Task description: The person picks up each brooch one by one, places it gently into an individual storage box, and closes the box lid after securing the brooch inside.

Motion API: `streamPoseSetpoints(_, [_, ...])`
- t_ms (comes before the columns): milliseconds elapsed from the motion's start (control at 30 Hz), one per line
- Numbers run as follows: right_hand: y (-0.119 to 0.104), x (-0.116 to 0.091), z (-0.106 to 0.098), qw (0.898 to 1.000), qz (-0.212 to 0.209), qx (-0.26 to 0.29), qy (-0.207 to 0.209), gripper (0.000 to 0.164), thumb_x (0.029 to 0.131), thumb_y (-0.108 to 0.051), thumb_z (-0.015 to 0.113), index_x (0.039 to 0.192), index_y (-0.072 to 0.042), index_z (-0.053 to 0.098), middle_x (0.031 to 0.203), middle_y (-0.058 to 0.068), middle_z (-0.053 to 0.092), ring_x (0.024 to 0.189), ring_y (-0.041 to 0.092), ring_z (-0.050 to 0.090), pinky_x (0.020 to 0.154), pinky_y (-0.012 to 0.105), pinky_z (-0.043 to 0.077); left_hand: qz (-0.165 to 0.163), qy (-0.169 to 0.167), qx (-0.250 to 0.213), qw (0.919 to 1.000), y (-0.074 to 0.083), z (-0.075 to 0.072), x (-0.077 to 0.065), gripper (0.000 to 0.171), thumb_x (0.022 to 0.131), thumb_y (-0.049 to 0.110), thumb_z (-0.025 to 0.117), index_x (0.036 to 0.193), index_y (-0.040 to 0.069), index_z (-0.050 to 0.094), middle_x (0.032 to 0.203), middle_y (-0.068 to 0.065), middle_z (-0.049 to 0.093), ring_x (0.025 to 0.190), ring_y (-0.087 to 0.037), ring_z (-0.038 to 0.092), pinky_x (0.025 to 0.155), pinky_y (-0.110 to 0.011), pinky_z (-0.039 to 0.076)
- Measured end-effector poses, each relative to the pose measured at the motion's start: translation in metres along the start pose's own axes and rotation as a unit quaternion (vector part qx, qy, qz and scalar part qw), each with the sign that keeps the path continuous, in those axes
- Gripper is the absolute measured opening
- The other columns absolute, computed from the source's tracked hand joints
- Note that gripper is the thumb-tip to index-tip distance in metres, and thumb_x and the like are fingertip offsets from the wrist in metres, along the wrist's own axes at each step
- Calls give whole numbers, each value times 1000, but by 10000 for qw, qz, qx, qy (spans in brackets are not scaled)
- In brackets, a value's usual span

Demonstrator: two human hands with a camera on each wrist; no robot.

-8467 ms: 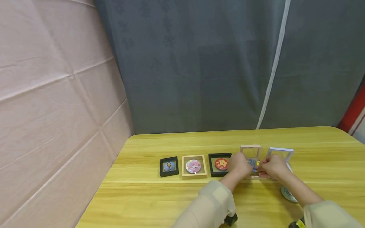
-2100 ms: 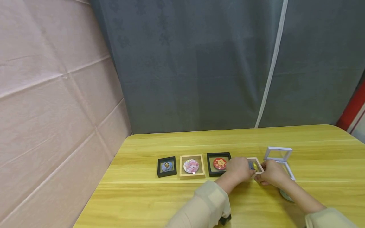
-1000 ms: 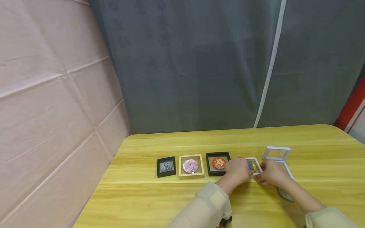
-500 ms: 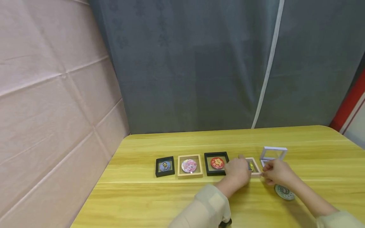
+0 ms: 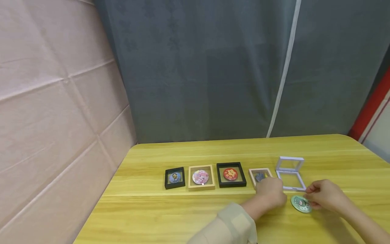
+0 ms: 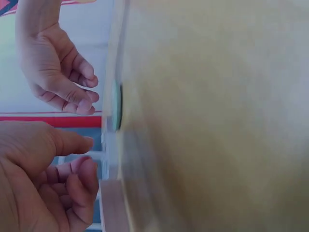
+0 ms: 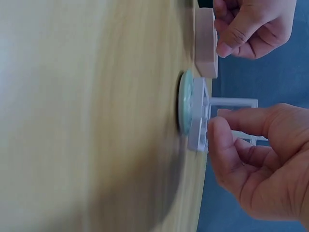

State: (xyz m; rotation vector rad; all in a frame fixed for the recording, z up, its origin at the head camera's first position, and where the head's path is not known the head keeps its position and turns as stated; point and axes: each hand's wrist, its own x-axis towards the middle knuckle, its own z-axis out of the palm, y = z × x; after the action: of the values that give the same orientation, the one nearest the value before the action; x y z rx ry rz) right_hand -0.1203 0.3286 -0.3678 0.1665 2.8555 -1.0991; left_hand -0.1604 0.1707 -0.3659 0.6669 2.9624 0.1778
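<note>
A green round badge [image 5: 301, 204] with a printed picture lies flat on the table. My right hand [image 5: 327, 195] hovers at its right side, thumb and fingers loosely bent with nothing between them; the right wrist view shows a gap at the fingertips. My left hand [image 5: 271, 192] is above the table in front of a pale pink frame [image 5: 252, 178], its fingers loosely curled and holding nothing. That frame is closed over a dark blue and yellow badge [image 5: 260, 176], partly hidden by the hand. Behind the green badge stands a white frame [image 5: 295, 188], its lid raised.
To the left, in a row, lie a small black frame [image 5: 167, 181] with a blue badge, a light wood frame [image 5: 191, 183] with a pink badge, and a black frame [image 5: 220, 176] with a red star badge. A grey curtain [image 5: 198, 84] hangs behind the table.
The pale pink frame's lid, up 8.5 seconds ago, is down. Both hands have let go of that frame; the left has moved right and nearer, the right over to the green badge.
</note>
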Motion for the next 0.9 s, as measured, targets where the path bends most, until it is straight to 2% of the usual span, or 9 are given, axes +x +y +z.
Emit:
streamPoseSetpoints(100, [5, -1, -1, 9999, 119, -40, -93, 11, 78, -4, 62, 80, 6, 57, 64, 2, 55, 55, 12, 55, 49, 24, 48, 123, -72, 29, 9999, 7, 6, -2, 35, 78, 37, 62, 53, 19, 46, 59, 8, 49, 55, -8, 44, 46, -26, 37])
streamPoseSetpoints(300, [7, 0, 4, 9992, 250, 161, -278, 12, 76, -1, 62, 80, 9, 57, 63, 3, 53, 56, 15, 54, 49, 26, 49, -103, -302, -228, 9992, 16, 15, -3, 41, 78, 57, 57, 60, 21, 51, 60, 8, 47, 56, -8, 43, 51, -25, 36])
streamPoseSetpoints(533, [8, 0, 11, 9975, 340, 408, -470, 16, 74, 3, 63, 83, 14, 56, 67, 4, 55, 60, 15, 56, 53, 28, 51, -207, -359, -194, 9990, 18, 19, -1, 33, 75, 57, 60, 77, 25, 59, 68, 10, 51, 64, -7, 48, 56, -26, 39])
streamPoseSetpoints(767, [10, 0, 11, 9968, 395, 462, -526, 17, 75, 4, 62, 84, 16, 55, 71, 4, 56, 62, 15, 57, 55, 27, 51, -252, -338, -151, 9990, 20, 22, 1, 33, 73, 57, 63, 74, 24, 59, 67, 11, 49, 63, -6, 47, 52, -26, 38])
streamPoseSetpoints(900, [12, 0, 11, 9964, 469, 448, -537, 17, 74, 4, 63, 85, 15, 55, 73, 5, 56, 63, 15, 57, 55, 27, 51, -285, -314, -339, 9985, 21, 24, 1, 33, 71, 56, 66, 79, 24, 58, 69, 11, 50, 65, -5, 48, 54, -25, 39])
